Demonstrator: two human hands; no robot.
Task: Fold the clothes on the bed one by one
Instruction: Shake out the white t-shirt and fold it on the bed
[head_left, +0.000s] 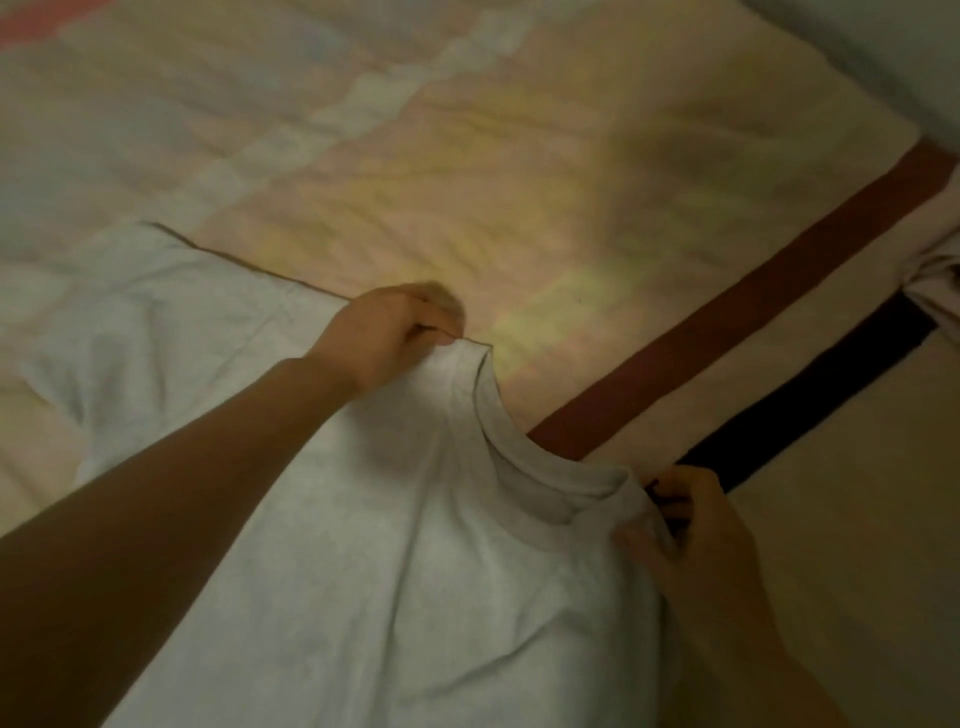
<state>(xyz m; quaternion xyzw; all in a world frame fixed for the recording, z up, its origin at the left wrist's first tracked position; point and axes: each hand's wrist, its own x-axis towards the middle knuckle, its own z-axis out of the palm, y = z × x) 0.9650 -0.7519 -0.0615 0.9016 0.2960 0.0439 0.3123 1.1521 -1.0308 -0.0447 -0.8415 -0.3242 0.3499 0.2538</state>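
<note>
A light grey T-shirt (395, 587) lies spread over the near part of the bed, its round neckline pointing toward the bed's right edge. My left hand (395, 332) pinches the shoulder seam on the far side of the collar. On the near side of the collar, my right hand (691, 540) grips the other shoulder. The collar sags between the two hands. One short sleeve (150, 306) lies flat on the bed to the left.
The bed (519, 171) has a pastel patterned cover. A dark red stripe (727, 306) and a black stripe (810, 395) run along its right side. Bunched pale cloth (940, 275) sits at the right edge. A wall (893, 57) rises at the top right.
</note>
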